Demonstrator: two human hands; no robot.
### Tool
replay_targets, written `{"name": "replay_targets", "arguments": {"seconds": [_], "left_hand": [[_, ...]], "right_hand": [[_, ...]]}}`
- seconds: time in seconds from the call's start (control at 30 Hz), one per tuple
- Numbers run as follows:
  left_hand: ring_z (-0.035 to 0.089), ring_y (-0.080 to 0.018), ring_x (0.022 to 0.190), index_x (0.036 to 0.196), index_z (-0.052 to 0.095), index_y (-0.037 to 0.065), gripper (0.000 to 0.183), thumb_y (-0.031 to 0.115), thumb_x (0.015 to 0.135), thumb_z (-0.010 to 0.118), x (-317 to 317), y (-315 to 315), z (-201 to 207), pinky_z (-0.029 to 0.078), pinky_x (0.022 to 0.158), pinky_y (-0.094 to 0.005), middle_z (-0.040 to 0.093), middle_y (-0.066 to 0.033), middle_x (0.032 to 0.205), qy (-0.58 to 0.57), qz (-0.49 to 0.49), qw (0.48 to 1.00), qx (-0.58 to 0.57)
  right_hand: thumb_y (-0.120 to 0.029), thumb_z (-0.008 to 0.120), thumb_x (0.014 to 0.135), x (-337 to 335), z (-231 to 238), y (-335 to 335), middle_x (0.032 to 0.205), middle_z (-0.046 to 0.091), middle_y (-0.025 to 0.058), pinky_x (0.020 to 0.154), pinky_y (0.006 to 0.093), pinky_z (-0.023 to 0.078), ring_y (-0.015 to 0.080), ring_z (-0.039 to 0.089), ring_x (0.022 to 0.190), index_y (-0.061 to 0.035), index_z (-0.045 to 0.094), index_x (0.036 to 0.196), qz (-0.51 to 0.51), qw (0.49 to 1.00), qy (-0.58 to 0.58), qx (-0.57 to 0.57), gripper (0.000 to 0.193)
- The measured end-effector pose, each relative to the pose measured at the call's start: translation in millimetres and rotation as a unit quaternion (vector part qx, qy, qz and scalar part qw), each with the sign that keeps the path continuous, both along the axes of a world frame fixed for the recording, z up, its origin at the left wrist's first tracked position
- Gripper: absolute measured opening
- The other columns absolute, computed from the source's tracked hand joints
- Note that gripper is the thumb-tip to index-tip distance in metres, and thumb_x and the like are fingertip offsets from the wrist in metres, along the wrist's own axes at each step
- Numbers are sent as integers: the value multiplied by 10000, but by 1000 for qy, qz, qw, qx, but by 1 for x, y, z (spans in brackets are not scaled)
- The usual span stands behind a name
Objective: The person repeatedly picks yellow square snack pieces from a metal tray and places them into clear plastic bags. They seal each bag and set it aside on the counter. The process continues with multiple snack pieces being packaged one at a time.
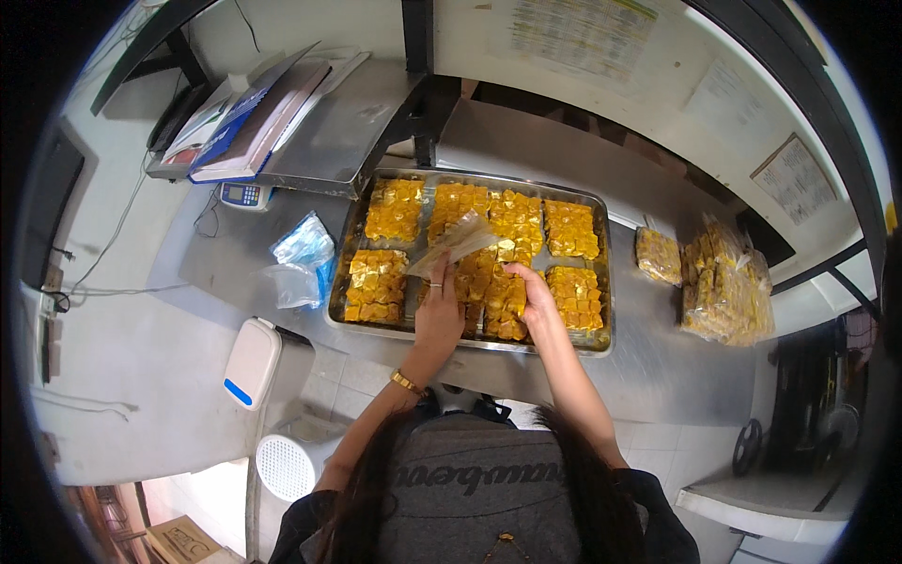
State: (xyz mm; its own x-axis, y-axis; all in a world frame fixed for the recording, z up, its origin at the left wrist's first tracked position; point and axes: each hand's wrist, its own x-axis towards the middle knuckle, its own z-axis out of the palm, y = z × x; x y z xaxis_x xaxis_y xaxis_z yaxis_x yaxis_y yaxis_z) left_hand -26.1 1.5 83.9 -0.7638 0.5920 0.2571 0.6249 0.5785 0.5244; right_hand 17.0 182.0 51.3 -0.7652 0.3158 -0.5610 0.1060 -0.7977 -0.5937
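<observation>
A metal tray (pixel 612 282) on the steel table holds several blocks of small gold-wrapped pieces, such as the block at its far left (pixel 395 209) and the one at its near right (pixel 575 297). Over the tray's middle, my left hand (pixel 440 305) pinches a clear plastic bag (pixel 458 246) that slants up to the right. My right hand (pixel 536 293) is closed at the right side of a gold-wrapped block (pixel 505 299), its thumb on top. Its other fingers are mostly hidden underneath.
Filled clear bags (pixel 723 287) are piled on the table at the right, beside a single packed bag (pixel 658 256). Left of the tray lie blue and clear plastic bags (pixel 305 246). Behind them are a small scale (pixel 246 195) and a raised steel shelf (pixel 352 117) with binders. A bin (pixel 254 362) stands near left.
</observation>
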Motion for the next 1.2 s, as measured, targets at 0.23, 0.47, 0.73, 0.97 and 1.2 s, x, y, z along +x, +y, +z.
{"name": "replay_targets", "arguments": {"seconds": [0.23, 0.47, 0.73, 0.97, 1.2], "left_hand": [[598, -321, 950, 1283, 395, -14, 571, -21, 732, 548, -8, -9, 13, 534, 711, -383, 276, -48, 1427, 34, -28, 999, -9], [561, -324, 1026, 1294, 397, 31, 598, -11, 723, 568, -6, -9, -1, 523, 756, -392, 339, -70, 1380, 46, -2, 999, -2], [557, -317, 1009, 1244, 495, 101, 529, -11, 729, 540, -16, -13, 13, 507, 777, -387, 463, -82, 1248, 22, -10, 996, 85], [608, -248, 851, 1236, 521, 117, 555, -49, 706, 528, 6, -7, -4, 507, 723, -354, 493, -98, 1196, 10, -45, 990, 135], [616, -227, 705, 1129, 563, 59, 403, 45, 727, 596, 24, 1, 34, 498, 615, -340, 579, -113, 969, -79, -86, 978, 176]], "right_hand": [[-82, 628, 750, -2, 10, -17, 873, 620, 114, 643, 363, 551, 224, 632, 741, 26, 541, 997, -79, 992, -37, 88, 283], [-44, 659, 690, -8, 5, -31, 926, 582, 118, 675, 361, 527, 234, 598, 817, 2, 499, 1074, -166, 967, -22, 190, 418], [-1, 634, 708, -10, 21, -31, 946, 610, 93, 713, 338, 487, 197, 591, 828, -19, 505, 1077, -187, 957, 16, 222, 391], [10, 629, 722, -13, 15, -39, 955, 608, 82, 713, 322, 480, 187, 588, 832, -28, 494, 1090, -263, 940, 61, 209, 393], [25, 639, 710, -17, 4, -48, 1019, 580, 95, 795, 303, 454, 180, 564, 916, -16, 423, 1198, -260, 916, 115, 285, 535]]}}
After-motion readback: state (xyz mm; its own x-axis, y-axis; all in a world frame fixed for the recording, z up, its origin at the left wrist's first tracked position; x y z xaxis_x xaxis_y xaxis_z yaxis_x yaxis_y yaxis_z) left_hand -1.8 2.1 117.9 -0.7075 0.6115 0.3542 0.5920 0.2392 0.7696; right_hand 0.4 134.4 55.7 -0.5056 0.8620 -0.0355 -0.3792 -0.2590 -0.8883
